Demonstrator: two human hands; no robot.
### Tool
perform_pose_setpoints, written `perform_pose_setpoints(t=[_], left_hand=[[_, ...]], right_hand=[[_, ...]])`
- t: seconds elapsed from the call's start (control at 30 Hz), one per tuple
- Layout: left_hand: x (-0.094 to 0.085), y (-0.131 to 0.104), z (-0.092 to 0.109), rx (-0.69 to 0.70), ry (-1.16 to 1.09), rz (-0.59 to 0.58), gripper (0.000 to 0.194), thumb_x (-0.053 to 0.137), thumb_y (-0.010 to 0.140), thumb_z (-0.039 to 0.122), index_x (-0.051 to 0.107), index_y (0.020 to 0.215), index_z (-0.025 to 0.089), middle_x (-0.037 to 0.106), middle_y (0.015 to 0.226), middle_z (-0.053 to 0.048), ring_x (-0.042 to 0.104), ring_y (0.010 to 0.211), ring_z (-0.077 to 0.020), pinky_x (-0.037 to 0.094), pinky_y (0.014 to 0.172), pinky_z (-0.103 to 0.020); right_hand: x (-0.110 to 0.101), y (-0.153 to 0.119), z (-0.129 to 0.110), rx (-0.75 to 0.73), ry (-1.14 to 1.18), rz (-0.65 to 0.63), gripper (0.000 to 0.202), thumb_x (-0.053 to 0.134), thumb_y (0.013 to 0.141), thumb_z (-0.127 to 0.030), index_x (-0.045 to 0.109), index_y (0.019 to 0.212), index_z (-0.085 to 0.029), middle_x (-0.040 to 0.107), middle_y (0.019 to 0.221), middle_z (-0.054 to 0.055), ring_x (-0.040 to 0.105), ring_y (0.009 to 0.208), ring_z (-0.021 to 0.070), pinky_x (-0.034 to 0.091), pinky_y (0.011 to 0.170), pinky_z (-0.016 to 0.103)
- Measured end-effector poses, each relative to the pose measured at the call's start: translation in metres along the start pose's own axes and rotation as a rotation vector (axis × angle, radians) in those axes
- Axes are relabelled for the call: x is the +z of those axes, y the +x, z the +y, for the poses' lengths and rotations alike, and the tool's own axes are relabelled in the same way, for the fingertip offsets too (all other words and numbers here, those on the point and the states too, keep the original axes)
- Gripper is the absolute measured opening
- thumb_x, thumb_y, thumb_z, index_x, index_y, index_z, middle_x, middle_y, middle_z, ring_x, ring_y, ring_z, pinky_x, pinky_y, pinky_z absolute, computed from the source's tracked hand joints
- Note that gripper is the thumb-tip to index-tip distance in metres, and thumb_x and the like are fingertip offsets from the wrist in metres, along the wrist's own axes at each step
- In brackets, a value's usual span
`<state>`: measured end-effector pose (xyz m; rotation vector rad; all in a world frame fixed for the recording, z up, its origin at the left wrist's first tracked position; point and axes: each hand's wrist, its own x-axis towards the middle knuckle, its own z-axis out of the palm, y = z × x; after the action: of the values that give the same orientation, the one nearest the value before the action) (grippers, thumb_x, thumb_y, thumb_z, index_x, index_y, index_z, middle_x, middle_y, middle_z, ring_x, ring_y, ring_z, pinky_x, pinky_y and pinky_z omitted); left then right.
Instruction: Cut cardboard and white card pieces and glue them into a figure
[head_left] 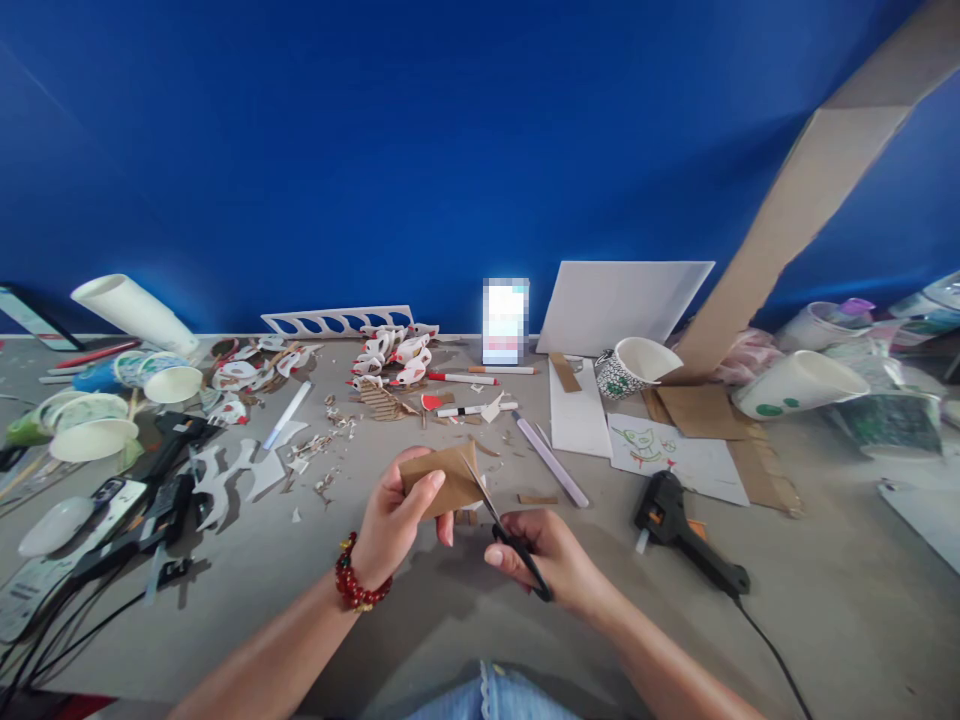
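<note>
Clearly, the piece of brown cardboard [452, 470] is up off the worktop [300, 620], in front of the person, pinched in the left hand [397, 515] with the thumb flat on top and fingers beneath, probably so that it keeps stiff while its right side lies free for the scissors [511, 542]. The right hand [551, 555] is closed around their black handles, angling the blades away from the body and across that free side, seemingly to keep the left fingers out of their line; how far apart the blades are I cannot tell. A red bead bracelet [349, 580] sits on the left wrist, below the grip. Just beyond the hands lie a cardboard strip [538, 499] and a lilac stick [553, 463], near enough to reach. Farther back, bird-like cut-outs [397, 355] are heaped together, perhaps to leave the front free, and a phone [505, 325] stands upright by the blue wall [450, 150], likely so its screen faces the person. To the right, a glue gun [694, 540] rests near a drawing of a green figure [645, 445], its cord trailing towards the near edge, presumably to avoid the working arms
</note>
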<state>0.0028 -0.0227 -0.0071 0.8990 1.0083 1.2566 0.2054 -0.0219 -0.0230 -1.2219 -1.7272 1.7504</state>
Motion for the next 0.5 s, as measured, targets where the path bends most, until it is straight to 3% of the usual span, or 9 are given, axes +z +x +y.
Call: perform_pose_setpoints(t=[0.33, 0.5], left_hand=[[0.0026, -0.0005, 0.0040, 0.009, 0.032, -0.015, 0.018, 0.056, 0.091, 0.031, 0.045, 0.100, 0.020, 0.065, 0.062, 0.004, 0.056, 0.038, -0.0093, 0.044, 0.043, -0.020], [0.0043, -0.0027, 0.0028, 0.003, 0.054, -0.010, 0.019, 0.057, 0.091, 0.033, 0.046, 0.099, 0.020, 0.064, 0.058, 0.006, 0.056, 0.037, -0.0092, 0.042, 0.042, -0.019]], right_hand=[[0.0047, 0.0014, 0.0070, -0.067, -0.066, 0.062, 0.063, 0.056, 0.074, -0.077, 0.037, 0.054, -0.020, 0.029, 0.048, -0.007, 0.025, 0.047, 0.0066, 0.016, 0.043, 0.023], [0.0052, 0.0018, 0.0075, -0.052, 0.021, 0.009, 0.061, 0.060, 0.071, -0.076, 0.040, 0.057, -0.019, 0.034, 0.049, -0.006, 0.030, 0.046, 0.0070, 0.018, 0.043, 0.022]])
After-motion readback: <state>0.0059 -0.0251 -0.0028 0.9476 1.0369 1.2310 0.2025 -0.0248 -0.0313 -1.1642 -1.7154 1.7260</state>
